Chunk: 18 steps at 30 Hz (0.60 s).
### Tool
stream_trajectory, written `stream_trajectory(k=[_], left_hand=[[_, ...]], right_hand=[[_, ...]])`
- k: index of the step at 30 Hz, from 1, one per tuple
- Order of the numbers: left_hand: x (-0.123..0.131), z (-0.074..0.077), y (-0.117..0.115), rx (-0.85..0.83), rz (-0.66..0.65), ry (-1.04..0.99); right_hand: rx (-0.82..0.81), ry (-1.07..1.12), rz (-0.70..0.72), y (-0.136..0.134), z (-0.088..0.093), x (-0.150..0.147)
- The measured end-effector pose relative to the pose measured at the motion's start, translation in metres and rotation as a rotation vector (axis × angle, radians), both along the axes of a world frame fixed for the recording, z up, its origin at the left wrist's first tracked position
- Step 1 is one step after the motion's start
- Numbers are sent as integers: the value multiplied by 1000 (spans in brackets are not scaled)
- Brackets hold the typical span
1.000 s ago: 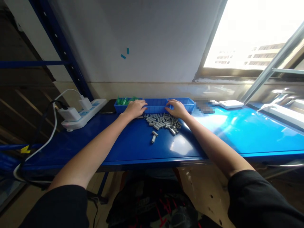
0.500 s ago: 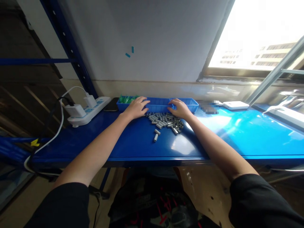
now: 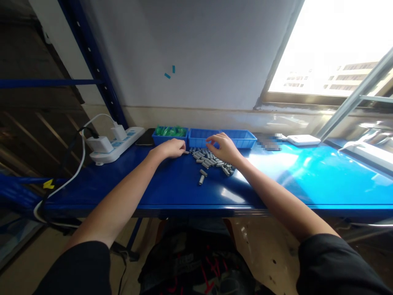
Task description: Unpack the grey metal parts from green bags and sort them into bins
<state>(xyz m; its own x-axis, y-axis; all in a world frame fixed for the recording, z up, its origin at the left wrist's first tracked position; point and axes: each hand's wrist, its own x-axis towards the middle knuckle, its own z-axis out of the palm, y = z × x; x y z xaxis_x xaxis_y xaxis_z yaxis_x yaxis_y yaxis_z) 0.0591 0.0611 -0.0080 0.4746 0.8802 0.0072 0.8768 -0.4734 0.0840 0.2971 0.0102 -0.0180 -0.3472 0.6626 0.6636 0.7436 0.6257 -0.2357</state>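
A pile of small silver metal cylinders (image 3: 208,159) lies on the blue table, with two of them a little apart toward the front. At the pile's left edge, my left hand (image 3: 172,148) is closed, fingers curled down, with one metal cylinder (image 3: 186,152) at its fingertips. My right hand (image 3: 225,148) hovers over the back right of the pile, thumb and fingers apart, nothing visible between them. Behind the hands stand blue bins in a row: the left bin (image 3: 168,139) holds green plastic pieces, while the middle bin (image 3: 198,141) and right bin (image 3: 245,142) show bare insides.
On the left a white power strip (image 3: 118,148) carries plugged-in chargers, with cables hanging off the table. A dark phone (image 3: 145,137) lies beside the left bin. A white box (image 3: 303,140) sits to the right. The wall (image 3: 196,82) rises behind the bins.
My left hand has come down from the bins to the pile's left edge, its fingers closing. My right hand has shifted left from the right bin to over the pile.
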Motion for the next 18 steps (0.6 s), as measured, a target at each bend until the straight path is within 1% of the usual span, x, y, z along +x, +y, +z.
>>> stream_trajectory(k=[3, 4, 7, 9, 12, 14, 16, 18], left_hand=[[2, 5, -4, 16, -38, -123], [1, 7, -5, -6, -53, -142], [-4, 10, -8, -177, -130, -109], [-10, 10, -10, -245, -169, -54], [-13, 7, -12, -191, -154, 10], [-10, 4, -12, -138, -149, -2], [-4, 0, -13, -126, -170, -87], [4, -3, -15, -151, -205, -211]], right_hand=[[-36, -65, 85, -9, -2, -17], [-52, -97, 110, -11, -3, -20], [-102, -171, 153, -12, -7, -25], [-122, -184, 147, -12, -9, -25], [-123, -184, 136, -10, -11, -23], [-120, -182, 140, -9, -11, -22], [-118, -177, 151, -9, -11, -22], [-110, -164, 163, -9, -10, -22]])
